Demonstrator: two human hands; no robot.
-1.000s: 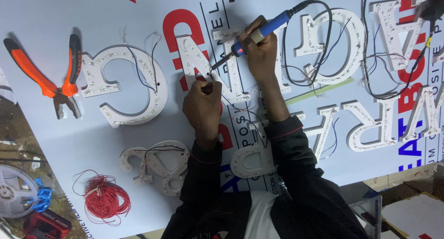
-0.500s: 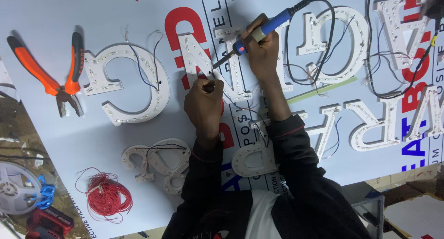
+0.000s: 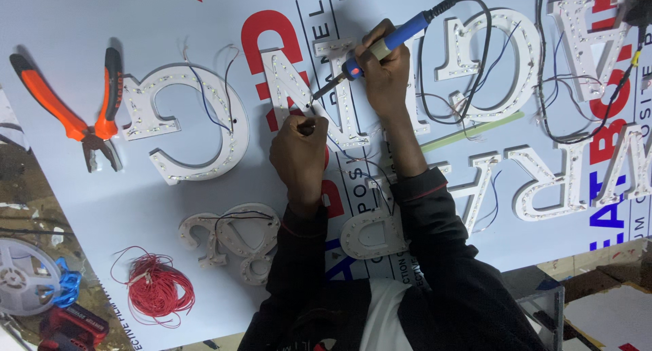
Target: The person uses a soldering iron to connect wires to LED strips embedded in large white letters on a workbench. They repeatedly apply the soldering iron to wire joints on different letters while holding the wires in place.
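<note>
- Head view: printed banner sheet (image 3: 170,25) covers the bench; white N-shaped letter (image 3: 293,93) is the landmark.
- Right hand (image 3: 384,76) stays clamped on blue soldering iron (image 3: 380,45), tip on the letter.
- Left hand (image 3: 299,151), pinched shut below the tip, has edged closer; what it grips, cannot tell.
- Orange pliers (image 3: 75,117) lie well left.

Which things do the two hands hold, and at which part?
The right hand holds the blue soldering iron by its handle. The left hand pinches something small; it cannot be told.

Matt white plastic letters (image 3: 309,96), glossy printed banner (image 3: 136,18), rubbery orange-handled metal pliers (image 3: 78,113).
</note>
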